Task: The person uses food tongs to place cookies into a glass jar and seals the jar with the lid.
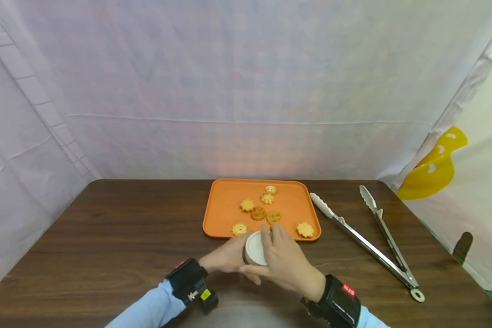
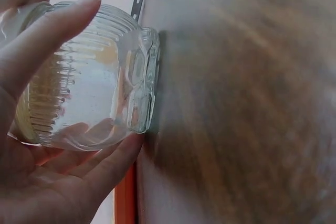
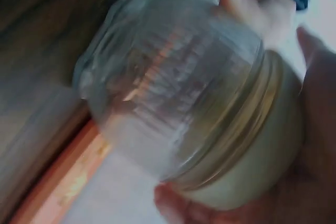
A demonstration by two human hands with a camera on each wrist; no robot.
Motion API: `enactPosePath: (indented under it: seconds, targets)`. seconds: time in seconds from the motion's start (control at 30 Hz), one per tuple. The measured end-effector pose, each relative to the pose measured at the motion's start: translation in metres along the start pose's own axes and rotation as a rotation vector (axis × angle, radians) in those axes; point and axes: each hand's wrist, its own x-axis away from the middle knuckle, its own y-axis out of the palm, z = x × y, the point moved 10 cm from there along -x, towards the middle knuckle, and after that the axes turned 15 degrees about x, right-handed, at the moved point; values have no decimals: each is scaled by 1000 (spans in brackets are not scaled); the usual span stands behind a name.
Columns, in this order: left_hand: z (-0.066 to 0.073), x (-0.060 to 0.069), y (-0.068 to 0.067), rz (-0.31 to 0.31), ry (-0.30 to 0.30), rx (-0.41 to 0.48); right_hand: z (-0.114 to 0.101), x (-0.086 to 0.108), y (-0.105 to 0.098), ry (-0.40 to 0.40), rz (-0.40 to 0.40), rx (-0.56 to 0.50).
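A clear ribbed glass jar with a pale lid stands upright on the table, in front of the orange tray. My left hand curls round the jar's glass side; in the left wrist view its thumb and fingers lie on opposite sides of the glass. From the right, my right hand grips the lid, thumb at the near side and fingers at the far side. No food shows clearly inside the jar.
The orange tray holds several cookies, among them a flower-shaped one at its right. Long metal tongs lie spread on the table's right side. A white curtain hangs behind, with a yellow shape at the right.
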Motion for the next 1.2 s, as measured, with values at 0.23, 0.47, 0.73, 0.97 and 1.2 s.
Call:
enactPosePath:
  seconds: [0.23, 0.47, 0.73, 0.97, 1.2]
  targets:
    - [2, 1, 1, -3, 16, 60, -2, -1, -8, 138, 0, 185]
    - [-3, 1, 0, 24, -38, 42, -1, -1, -6, 100, 7, 135]
    - [-4, 2, 1, 2, -61, 68, 9, 0, 4, -7, -99, -172]
    - [-3, 1, 2, -3, -62, 78, 16, 0, 10, -47, -186, -351]
    - [-3, 3, 4, -20, -53, 93, 21, 1, 18, -47, -274, -504]
